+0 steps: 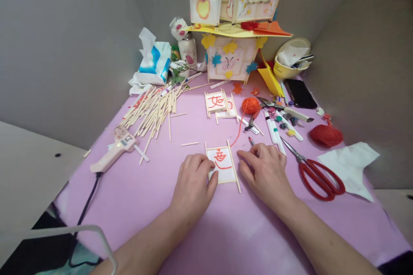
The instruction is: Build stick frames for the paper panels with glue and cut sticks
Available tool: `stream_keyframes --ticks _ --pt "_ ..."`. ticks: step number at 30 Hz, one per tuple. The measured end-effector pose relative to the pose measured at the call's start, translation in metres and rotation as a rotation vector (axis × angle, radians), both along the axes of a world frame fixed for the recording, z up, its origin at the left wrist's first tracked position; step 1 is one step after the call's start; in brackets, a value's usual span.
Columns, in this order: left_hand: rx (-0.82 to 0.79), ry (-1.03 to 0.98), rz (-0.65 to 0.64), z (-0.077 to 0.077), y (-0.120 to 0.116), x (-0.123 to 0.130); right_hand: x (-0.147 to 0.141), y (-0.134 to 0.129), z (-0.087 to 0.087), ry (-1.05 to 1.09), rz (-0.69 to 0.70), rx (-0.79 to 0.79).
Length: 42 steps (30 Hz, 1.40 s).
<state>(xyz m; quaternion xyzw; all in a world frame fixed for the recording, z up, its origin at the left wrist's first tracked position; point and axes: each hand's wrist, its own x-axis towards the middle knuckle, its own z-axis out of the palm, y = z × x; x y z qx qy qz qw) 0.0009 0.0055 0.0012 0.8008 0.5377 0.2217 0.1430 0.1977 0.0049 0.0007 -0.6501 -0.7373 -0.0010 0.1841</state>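
- The paper frame [222, 176] lies on the purple table [222, 232].
- At its eight o'clock, the left hand [194, 182] touches it, fingers half bent; gripping, I cannot tell.
- At three o'clock, the right hand [267, 174] curls loosely beside a pen [251, 141]; holding, I cannot tell.

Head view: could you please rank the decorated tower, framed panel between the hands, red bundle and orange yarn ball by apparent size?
1. Decorated tower (top cropped)
2. Framed panel (partly covered)
3. Red bundle
4. Orange yarn ball
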Motion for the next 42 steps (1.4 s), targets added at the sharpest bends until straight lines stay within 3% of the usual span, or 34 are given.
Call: stream_keyframes --ticks 4,9,42 --pt "-0.015 0.001 0.0 0.0005 -0.0009 -0.0005 0.0033 0.0005 -0.0014 -0.033 -0.103 0.005" --pt "-0.01 -0.002 0.003 0.0013 -0.0002 -0.0006 0.0009 -0.0012 -0.0003 0.0 -0.046 -0.03" --pt "-0.022 0.002 0.003 0.0017 0.0002 -0.0013 0.0011 -0.0005 0.0011 0.075 -0.028 0.011"
